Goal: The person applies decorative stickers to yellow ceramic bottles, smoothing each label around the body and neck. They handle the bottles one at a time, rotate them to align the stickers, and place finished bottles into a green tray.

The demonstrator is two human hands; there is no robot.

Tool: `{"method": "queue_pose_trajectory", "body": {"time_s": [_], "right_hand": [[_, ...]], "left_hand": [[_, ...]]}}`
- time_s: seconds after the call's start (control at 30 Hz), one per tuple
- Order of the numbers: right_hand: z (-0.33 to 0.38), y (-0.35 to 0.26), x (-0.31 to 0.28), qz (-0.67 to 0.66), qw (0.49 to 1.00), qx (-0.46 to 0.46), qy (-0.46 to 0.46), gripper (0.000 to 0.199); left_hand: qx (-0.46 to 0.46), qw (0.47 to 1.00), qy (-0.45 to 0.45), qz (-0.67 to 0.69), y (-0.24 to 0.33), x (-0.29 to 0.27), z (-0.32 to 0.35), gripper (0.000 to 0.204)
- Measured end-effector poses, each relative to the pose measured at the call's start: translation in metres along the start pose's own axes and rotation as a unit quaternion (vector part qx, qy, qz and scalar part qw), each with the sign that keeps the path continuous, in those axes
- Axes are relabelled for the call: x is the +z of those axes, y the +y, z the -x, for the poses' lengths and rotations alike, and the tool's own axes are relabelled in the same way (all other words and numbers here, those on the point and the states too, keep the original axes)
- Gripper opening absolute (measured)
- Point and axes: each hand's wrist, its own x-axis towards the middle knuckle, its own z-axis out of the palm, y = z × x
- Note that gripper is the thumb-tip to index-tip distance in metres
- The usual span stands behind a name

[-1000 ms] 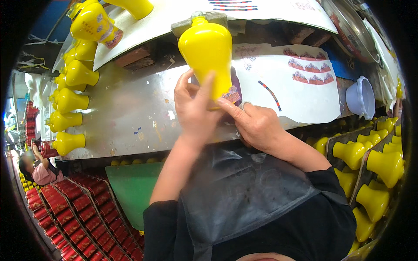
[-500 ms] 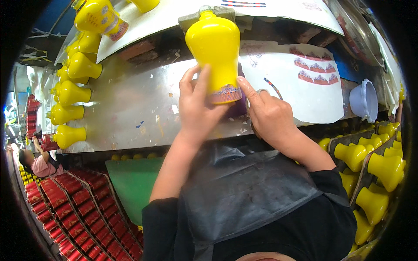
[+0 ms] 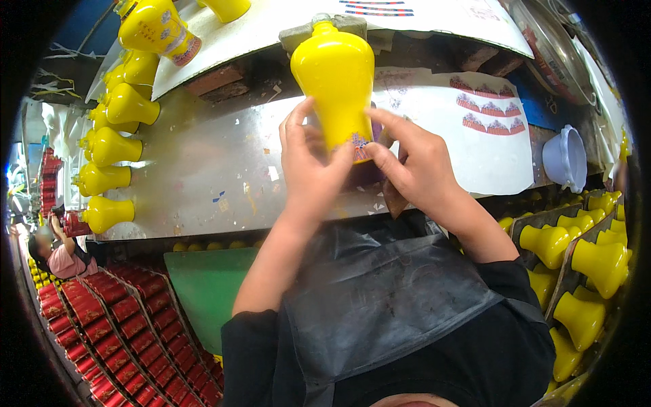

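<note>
Item: glossy yellow ceramic vase [image 3: 337,78], bulbous shoulder tapering to a narrow foot, above the steel bench at twelve o'clock. We pinch its patterned band between our left hand [image 3: 313,166] fingers and our right hand [image 3: 413,163] thumb and forefinger.

bottle [image 3: 337,81] between both hands, bottle row [image 3: 112,146] left, bowl [image 3: 566,157] right

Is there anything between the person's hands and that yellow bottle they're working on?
Nothing visible. The left hand and right hand both touch the yellow bottle directly, near its patterned band.
</note>
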Motion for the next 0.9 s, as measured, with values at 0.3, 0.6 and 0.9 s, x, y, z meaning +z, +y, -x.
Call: {"method": "queue_pose_trajectory", "body": {"time_s": [0.3, 0.6, 0.9], "right_hand": [[-0.017, 0.018, 0.004, -0.145, 0.967, 0.190, -0.093, 0.061], [-0.010, 0.027, -0.005, -0.206, 0.945, 0.204, -0.150, 0.047], [-0.004, 0.034, 0.018, -0.208, 0.960, 0.150, -0.111, 0.061]], "left_hand": [[0.207, 0.938, -0.022, -0.278, 0.005, -0.007, 0.013, 0.091], [0.184, 0.967, -0.040, -0.169, -0.017, -0.015, 0.006, 0.085], [-0.006, 0.993, -0.059, 0.103, -0.019, -0.009, 0.009, 0.069]]}}
